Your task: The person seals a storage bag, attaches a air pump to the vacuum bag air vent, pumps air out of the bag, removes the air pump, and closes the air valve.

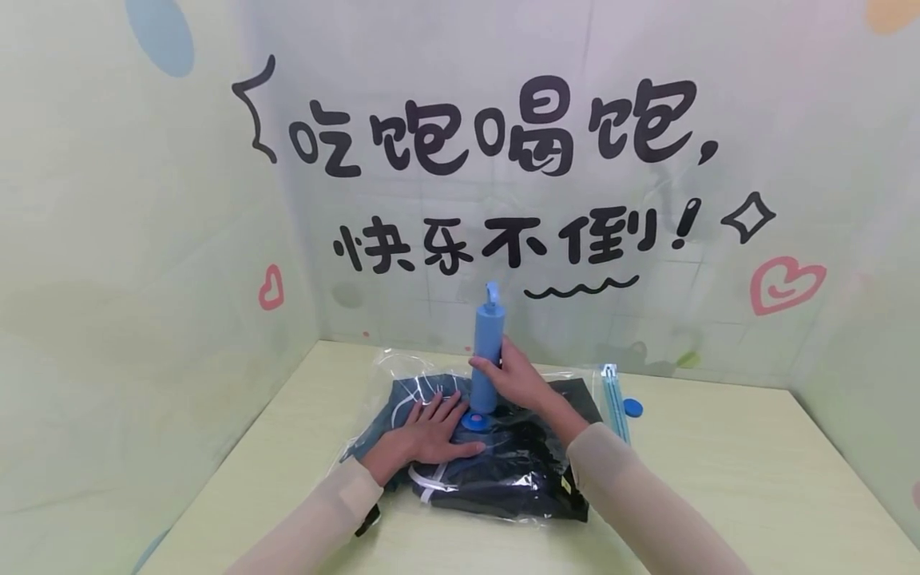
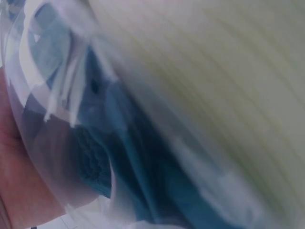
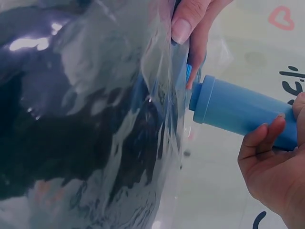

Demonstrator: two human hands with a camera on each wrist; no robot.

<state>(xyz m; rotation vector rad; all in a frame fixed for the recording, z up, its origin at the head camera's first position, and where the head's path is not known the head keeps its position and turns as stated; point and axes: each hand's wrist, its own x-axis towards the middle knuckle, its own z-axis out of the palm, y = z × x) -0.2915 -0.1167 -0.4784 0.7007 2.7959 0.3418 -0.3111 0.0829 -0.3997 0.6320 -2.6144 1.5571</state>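
A clear vacuum storage bag lies across the table with folded dark and blue clothes inside. On its upper face sits a round blue valve. My right hand grips the barrel of a blue hand pump, which stands upright with its lower end right at the valve; its handle is at the top. Left of the valve, my left hand rests on the bag with fingers spread. In the right wrist view, the pump's nozzle shows close to the plastic, near a left fingertip.
A small blue cap lies on the table to the right of the bag. The bag's blue zip edge runs along its right side. Behind the table is a printed wall with large black characters.
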